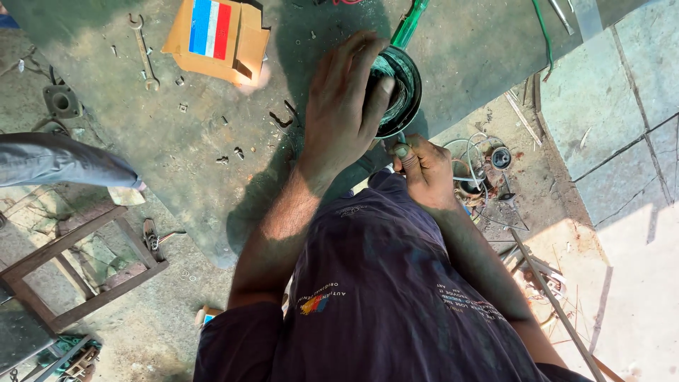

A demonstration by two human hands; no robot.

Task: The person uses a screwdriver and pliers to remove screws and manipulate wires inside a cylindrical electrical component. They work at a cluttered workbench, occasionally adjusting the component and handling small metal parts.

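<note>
My left hand [344, 106] lies spread over a round dark part with a green rim [404, 85] that rests on the stained grey work surface [177, 148], and grips it from the left. Fine wire windings show inside the part. A green handle [410, 22] sticks out beyond it. Just below the part, my right hand [424, 170] is closed in a fist around a small tool [401, 150]; only the tool's pale tip shows above my thumb. The tip sits close to the part's near edge.
A cardboard box with a red, white and blue stripe [216, 35] and a spanner [145, 53] lie on the surface. Another person's grey-trousered leg [64, 159] is at left, above a wooden frame [78, 262]. Loose wires and small parts [481, 166] and metal rods [559, 304] lie at right.
</note>
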